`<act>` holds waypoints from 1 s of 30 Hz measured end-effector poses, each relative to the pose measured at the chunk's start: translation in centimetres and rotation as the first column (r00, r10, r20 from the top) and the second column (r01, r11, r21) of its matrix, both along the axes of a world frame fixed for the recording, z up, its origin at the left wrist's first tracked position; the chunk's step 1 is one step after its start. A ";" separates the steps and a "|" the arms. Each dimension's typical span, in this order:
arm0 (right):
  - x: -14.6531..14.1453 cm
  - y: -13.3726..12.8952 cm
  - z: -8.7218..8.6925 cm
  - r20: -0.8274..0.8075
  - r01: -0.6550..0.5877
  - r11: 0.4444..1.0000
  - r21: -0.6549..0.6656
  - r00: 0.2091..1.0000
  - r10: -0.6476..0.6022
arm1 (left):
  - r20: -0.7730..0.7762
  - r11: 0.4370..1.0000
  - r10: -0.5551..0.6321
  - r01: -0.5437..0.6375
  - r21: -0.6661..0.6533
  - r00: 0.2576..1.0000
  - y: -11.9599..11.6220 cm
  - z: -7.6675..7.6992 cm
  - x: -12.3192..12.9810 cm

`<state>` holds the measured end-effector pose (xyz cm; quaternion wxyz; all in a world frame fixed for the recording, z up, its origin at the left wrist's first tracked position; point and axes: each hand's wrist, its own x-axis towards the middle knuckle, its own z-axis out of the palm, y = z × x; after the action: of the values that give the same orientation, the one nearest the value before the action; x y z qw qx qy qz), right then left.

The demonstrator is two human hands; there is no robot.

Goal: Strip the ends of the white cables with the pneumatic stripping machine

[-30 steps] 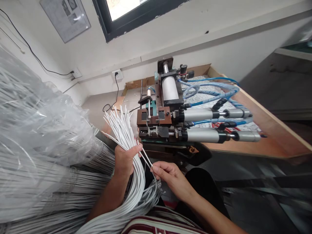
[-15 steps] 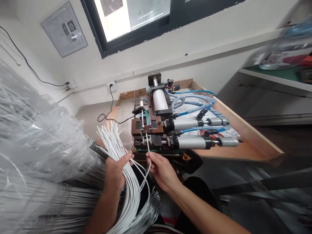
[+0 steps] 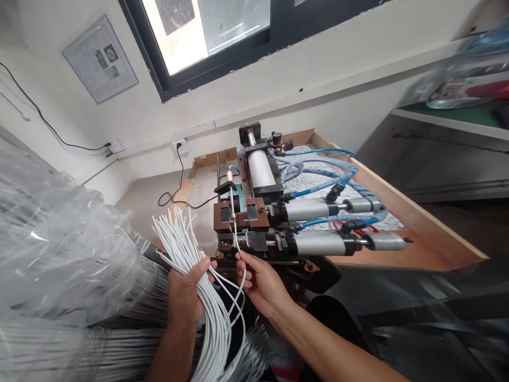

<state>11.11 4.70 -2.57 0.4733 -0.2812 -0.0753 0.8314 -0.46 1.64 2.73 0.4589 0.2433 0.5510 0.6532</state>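
Observation:
My left hand is wrapped round a thick bundle of white wires, whose cut ends fan out above the thumb. Pinched between the thumb and fingers of my right hand is one white wire. Its upper end reaches up into the jaws of a pneumatic wire-stripping machine, and its tail loops down beside the bundle. Where exactly the tip ends inside the jaws is hidden. Both hands are just in front of the machine, the left one lower and to its left.
Silver air cylinders and blue hoses extend right over a wooden-edged tray. Wire bundles under clear plastic sheeting crowd the left. A black cord runs to a wall socket. A shelf stands at right.
The single wire's end now sits further up in the jaws and bends slightly, with my right hand closer to the machine. My left hand keeps its hold; the view has shifted a little.

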 end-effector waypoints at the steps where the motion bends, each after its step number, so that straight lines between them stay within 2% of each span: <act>1: 0.0 0.0 0.1 -0.005 -0.002 1.000 -0.005 1.000 0.002 | -0.003 1.000 0.000 0.000 0.004 1.000 0.0 -0.1 0.0; 8: 0.1 0.1 0.7 -0.007 -0.033 0.999 -0.002 0.999 0.033 | -0.004 0.999 -0.010 0.010 0.049 1.000 0.0 -0.1 0.2; 11: 0.3 -0.8 0.7 0.117 -0.059 0.992 0.110 0.992 0.046 | 0.024 0.999 -0.026 0.025 0.043 0.999 -0.2 -0.1 0.5; 13: 0.5 -1.7 0.5 0.298 -0.166 0.946 0.278 0.951 0.079 | 0.041 0.998 -0.045 0.043 0.039 0.998 -0.3 -0.3 0.7; 16: 0.9 -3.1 -0.2 0.538 -0.348 0.809 0.473 0.842 0.047 | 0.042 0.998 -0.066 0.065 0.024 0.997 -0.7 -0.6 0.9; 19: 1.2 -4.0 -0.9 0.624 -0.344 0.750 0.565 0.773 -0.115 | 0.034 0.997 -0.083 0.083 -0.004 0.996 -1.0 -0.8 1.0; 21: 1.5 -4.3 -1.1 0.639 -0.346 0.733 0.585 0.753 -0.155 | 0.030 0.996 -0.092 0.093 -0.020 0.995 -1.1 -0.8 1.1; 23: 1.7 -4.5 -0.9 0.652 -0.352 0.738 0.575 0.742 -0.155 | 0.017 0.996 -0.092 0.092 -0.019 0.996 -1.0 -0.8 1.0; 25: 1.6 -4.4 -0.7 0.657 -0.304 0.785 0.540 0.736 -0.166 | -0.002 0.997 -0.080 0.080 -0.005 0.997 -0.9 -0.7 0.9; 27: 1.4 -4.1 -0.5 0.632 -0.201 0.851 0.486 0.753 -0.182 | -0.007 0.997 -0.072 0.072 0.004 0.997 -0.8 -0.7 0.7; 30: 0.9 -3.1 -0.3 0.531 -0.049 0.922 0.385 0.829 -0.177 | -0.005 0.997 -0.071 0.071 0.010 0.997 -0.6 -0.6 0.6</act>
<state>11.98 1.62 -2.91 0.5044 -0.4152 -0.3603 0.6659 0.12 1.05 2.18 0.4791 0.2667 0.5398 0.6387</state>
